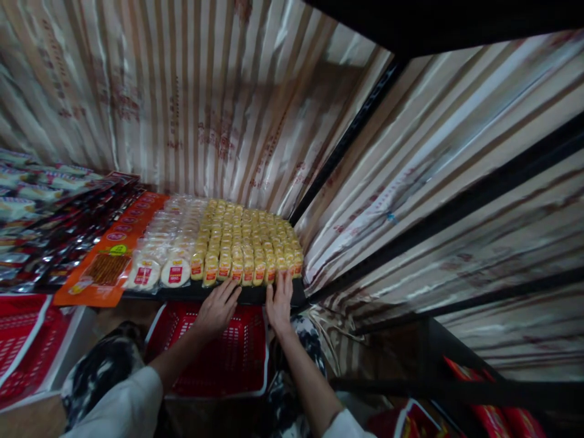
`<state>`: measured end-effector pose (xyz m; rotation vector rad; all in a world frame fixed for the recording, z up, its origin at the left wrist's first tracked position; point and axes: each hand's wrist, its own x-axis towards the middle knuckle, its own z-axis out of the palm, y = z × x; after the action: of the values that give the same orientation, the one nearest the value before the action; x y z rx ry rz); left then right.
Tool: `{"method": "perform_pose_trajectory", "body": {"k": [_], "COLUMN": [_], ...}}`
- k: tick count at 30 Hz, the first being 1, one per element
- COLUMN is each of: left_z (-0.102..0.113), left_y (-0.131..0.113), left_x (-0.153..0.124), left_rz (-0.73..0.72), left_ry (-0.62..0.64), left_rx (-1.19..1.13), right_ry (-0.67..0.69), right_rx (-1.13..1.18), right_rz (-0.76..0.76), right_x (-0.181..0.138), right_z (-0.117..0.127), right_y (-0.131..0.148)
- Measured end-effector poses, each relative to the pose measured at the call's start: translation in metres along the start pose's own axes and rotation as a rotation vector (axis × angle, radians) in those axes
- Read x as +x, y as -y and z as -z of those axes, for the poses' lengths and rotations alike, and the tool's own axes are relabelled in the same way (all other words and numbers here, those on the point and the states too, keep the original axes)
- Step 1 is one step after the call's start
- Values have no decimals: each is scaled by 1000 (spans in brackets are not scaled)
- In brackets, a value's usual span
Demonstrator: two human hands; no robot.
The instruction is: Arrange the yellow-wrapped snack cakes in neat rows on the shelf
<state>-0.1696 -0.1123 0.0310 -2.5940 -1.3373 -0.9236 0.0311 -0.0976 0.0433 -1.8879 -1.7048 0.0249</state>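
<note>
Rows of small yellow wrapped snack packs [249,234] with red labels stand on a dark shelf [196,292]. My left hand [218,309] reaches to the front edge of these rows, its fingers stretched forward and touching or nearly touching the packs. Farther right, my right hand [279,304] is open, with extended fingers against the front packs near the end of the rows. Nothing is visibly held in either hand. Round white packs [176,272] with red labels stand in rows just left of the yellow ones.
An orange snack bag [109,267] and dark shiny packets [86,219] lie farther left. Below the shelf is a red basket [219,359], with another red basket [22,347] at left. Black frame bars [456,219] and striped sheeting [182,91] enclose the shelf. Red packages [493,407] lie lower right.
</note>
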Motion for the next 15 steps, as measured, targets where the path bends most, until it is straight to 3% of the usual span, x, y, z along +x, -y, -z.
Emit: {"method": "perform_pose_trajectory", "body": {"k": [5,9,12,15], "left_z": [-9,-17,-19,-19], "left_y": [2,1,-1,-1], "left_x": [6,6,6,7], "left_rz": [-19,5,24,33], "left_ry": [-6,-24,-25,-16], "left_rx": [10,20,26,29], "right_ry": [-8,-71,-43,80], "right_rx": [10,-36,-84,-170], "right_rz": [5,98,168,174], "right_x": [-11,-1,34,87], "right_z": [-5,1,13,18], "right_y": [-11,-2,19,42]}}
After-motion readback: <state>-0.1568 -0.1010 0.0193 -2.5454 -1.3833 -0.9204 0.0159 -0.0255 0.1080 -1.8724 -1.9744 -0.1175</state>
